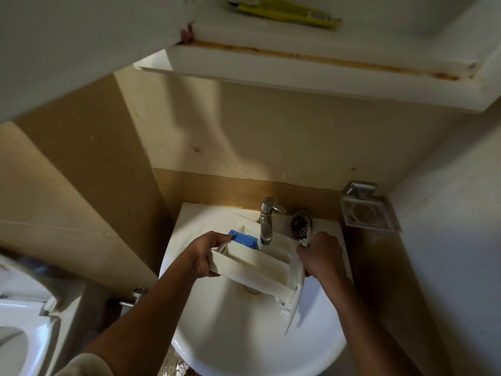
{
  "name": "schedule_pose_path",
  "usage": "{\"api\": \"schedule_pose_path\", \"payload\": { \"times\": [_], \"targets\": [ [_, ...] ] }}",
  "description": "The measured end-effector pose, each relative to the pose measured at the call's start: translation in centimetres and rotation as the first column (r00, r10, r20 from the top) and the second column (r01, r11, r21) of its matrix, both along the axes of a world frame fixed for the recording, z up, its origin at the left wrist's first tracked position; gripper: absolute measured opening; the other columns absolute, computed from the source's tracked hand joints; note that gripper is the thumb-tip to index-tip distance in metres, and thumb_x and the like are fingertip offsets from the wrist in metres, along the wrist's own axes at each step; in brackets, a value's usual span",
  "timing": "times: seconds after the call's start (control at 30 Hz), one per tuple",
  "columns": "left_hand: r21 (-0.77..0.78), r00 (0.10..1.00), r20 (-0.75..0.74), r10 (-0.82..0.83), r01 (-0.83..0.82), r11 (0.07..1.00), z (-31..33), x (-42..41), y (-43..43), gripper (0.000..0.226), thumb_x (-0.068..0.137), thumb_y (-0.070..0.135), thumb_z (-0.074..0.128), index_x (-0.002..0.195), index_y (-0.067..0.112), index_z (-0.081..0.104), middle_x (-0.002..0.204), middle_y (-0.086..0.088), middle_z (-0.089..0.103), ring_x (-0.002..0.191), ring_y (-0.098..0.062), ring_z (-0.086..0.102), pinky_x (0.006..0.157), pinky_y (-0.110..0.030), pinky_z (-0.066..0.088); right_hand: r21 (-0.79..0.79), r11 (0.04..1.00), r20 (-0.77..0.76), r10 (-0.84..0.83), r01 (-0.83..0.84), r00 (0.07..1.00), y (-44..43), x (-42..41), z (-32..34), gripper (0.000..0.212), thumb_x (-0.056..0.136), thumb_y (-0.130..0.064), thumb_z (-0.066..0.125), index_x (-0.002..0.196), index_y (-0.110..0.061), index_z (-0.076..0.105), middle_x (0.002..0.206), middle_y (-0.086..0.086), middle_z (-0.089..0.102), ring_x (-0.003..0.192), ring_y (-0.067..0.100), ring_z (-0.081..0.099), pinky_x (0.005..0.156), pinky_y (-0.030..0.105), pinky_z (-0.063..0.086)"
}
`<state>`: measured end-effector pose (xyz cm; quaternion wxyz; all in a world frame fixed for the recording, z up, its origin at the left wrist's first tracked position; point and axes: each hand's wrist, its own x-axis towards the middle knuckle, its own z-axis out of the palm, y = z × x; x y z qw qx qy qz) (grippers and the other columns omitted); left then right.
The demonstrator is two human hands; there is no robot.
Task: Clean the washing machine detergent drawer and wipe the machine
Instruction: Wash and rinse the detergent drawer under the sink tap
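The white detergent drawer [257, 267] is held over the white sink [244, 335], under the chrome tap [267, 221]. It has several compartments and a blue insert [244, 238] at its far left end. My left hand [208, 253] grips the drawer's left end next to the blue insert. At the drawer's right end my right hand [321, 253] grips the front panel, and a small white piece shows between its fingers. No water stream is visible from the tap.
A round drain strainer [301, 223] lies on the sink's back ledge right of the tap. A wall-mounted soap holder [366, 214] sits at the right. A toilet [24, 321] stands at lower left. An open cabinet shelf with a yellow packet [284, 12] hangs overhead.
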<state>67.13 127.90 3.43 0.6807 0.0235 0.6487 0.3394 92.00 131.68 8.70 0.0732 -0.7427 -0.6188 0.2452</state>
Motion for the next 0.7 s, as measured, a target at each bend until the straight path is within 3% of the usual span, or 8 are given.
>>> {"api": "schedule_pose_path", "payload": {
  "times": [0.1,0.23,0.4,0.53,0.6,0.7],
  "targets": [
    [0.004,0.999,-0.01,-0.032,0.033,0.999,0.0,-0.1,0.1,0.043,0.079,0.026,0.074,0.117,0.01,0.064,0.101,-0.018,0.063,0.091,-0.033,0.061,0.078,-0.043,0.056,0.0,1.0,0.008,0.022,-0.022,1.0,0.3,0.0,0.1,0.02,0.079,-0.022,0.065,0.071,-0.003,0.064,0.063,0.007,0.066,0.054,0.02,0.066,0.054,0.031,0.059],
    [0.026,0.998,0.006,-0.055,0.055,0.998,-0.2,-0.4,-0.1,0.048,0.079,0.03,0.074,0.122,0.012,0.063,0.104,-0.017,0.065,0.09,-0.031,0.063,0.068,-0.039,0.058,0.021,1.0,0.035,0.021,-0.022,0.999,0.3,-0.2,0.1,0.019,0.081,-0.02,0.065,0.071,-0.005,0.062,0.063,0.005,0.064,0.052,0.015,0.06,0.049,0.023,0.049],
    [0.127,0.997,-0.003,-0.077,0.077,0.989,-1.3,-0.8,-2.9,0.037,0.084,0.025,0.071,0.118,0.011,0.069,0.112,-0.016,0.062,0.089,-0.029,0.061,0.071,-0.038,0.055,0.01,0.997,0.086,0.079,-0.08,0.993,-3.7,-0.1,-1.4,0.02,0.088,-0.022,0.059,0.092,-0.004,0.068,0.095,0.012,0.07,0.089,0.025,0.068,0.063,0.023,0.038],
    [0.204,0.994,-0.065,-0.084,0.096,0.974,-1.4,-1.7,-6.2,0.028,0.088,0.023,0.064,0.113,0.017,0.075,0.107,-0.011,0.076,0.09,-0.029,0.067,0.081,-0.04,0.055,-0.03,0.996,-0.039,0.087,-0.088,0.995,-7.5,-0.7,-3.8,0.013,0.09,-0.02,0.061,0.088,-0.008,0.062,0.091,0.007,0.071,0.084,0.02,0.069,0.06,0.019,0.036],
    [0.242,0.99,-0.128,-0.053,0.083,0.967,-1.2,-2.6,-7.4,0.041,0.074,0.032,0.071,0.113,0.022,0.076,0.11,-0.012,0.076,0.094,-0.032,0.067,0.088,-0.044,0.053,-0.032,0.995,-0.115,0.088,-0.092,0.989,-8.0,-1.3,-4.6,0.014,0.088,-0.021,0.064,0.088,-0.007,0.064,0.086,0.005,0.072,0.077,0.017,0.07,0.056,0.018,0.041],
    [0.259,0.974,-0.22,-0.055,0.113,0.959,-0.4,-2.1,-7.9,0.055,0.058,0.04,0.079,0.11,0.022,0.075,0.107,-0.014,0.076,0.101,-0.037,0.069,0.089,-0.051,0.055,-0.028,0.999,-0.167,0.023,-0.028,0.986,-7.7,-1.2,-4.9,0.01,0.085,-0.017,0.065,0.079,-0.008,0.066,0.076,0.001,0.071,0.066,0.016,0.068,0.06,0.03,0.056]
  ]
}}
